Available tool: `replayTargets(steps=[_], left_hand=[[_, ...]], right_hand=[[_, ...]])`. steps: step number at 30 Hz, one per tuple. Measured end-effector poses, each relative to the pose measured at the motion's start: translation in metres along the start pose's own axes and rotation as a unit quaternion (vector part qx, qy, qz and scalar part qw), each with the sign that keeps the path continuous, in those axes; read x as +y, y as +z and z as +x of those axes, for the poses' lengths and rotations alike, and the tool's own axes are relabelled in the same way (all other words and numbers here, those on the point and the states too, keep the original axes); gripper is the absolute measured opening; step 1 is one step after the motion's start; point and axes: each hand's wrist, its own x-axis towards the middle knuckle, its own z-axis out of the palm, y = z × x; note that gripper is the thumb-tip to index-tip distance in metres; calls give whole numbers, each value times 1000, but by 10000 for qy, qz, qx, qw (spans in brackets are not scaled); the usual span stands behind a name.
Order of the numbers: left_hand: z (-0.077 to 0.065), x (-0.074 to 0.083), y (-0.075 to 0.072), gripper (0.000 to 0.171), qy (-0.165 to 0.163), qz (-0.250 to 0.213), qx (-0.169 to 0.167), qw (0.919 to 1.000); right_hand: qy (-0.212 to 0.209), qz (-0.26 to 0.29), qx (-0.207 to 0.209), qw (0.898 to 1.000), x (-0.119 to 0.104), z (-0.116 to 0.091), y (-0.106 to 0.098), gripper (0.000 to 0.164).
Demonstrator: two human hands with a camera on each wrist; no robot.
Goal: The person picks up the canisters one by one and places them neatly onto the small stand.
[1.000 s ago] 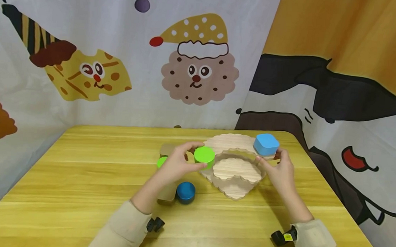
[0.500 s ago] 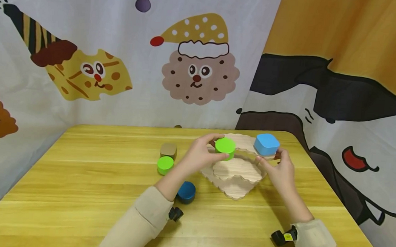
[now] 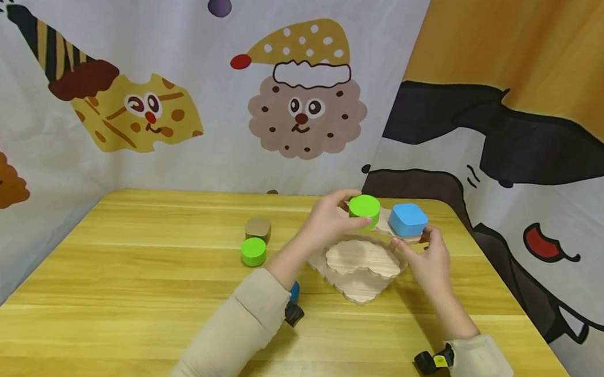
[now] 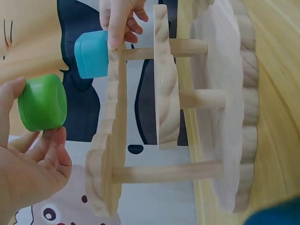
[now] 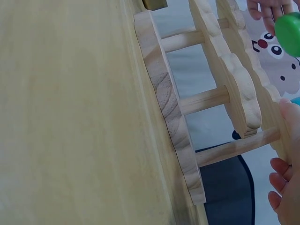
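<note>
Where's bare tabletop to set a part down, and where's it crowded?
Tabletop: widest bare patch is left of the brown block and loose green block; another lies between the sleeves, in front of the wooden stand. Crowded: the stand's top tier, with the blue block and right hand at its right end and the left hand holding another green block nearby.

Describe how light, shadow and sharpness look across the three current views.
Head view: mostly even light, a soft shadow on the wooden tabletop by the right forearm, clear edges on the sky-blue block; left wrist view: a dark blue shape blurs in the bottom right corner; right wrist view: the tabletop's grain looks hazy, while the scalloped wooden stand shows clearer grain along its base.
</note>
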Motion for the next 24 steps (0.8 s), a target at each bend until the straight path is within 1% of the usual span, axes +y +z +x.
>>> replayTargets(steps=[6,11,14,19,24], left_hand=[[11,1,11,60,32,65,38,10000],[19,-1,16,60,0,129,92,9999],[24,-4,18,58,-83,179,140,9997],[30,-9,21,57,-191,75,163,9997],[35,-15,25,56,-135,-90,123,9998]], right_hand=[[8,24,9,10000,0,0,-1,69],[-39,8,-17,10000,0,1,-1,69],[-70,10,-5,10000,1,1,0,69],[-62,8,4,10000,1,1,1,69],[-35,33,-4,10000,1,2,1,70]])
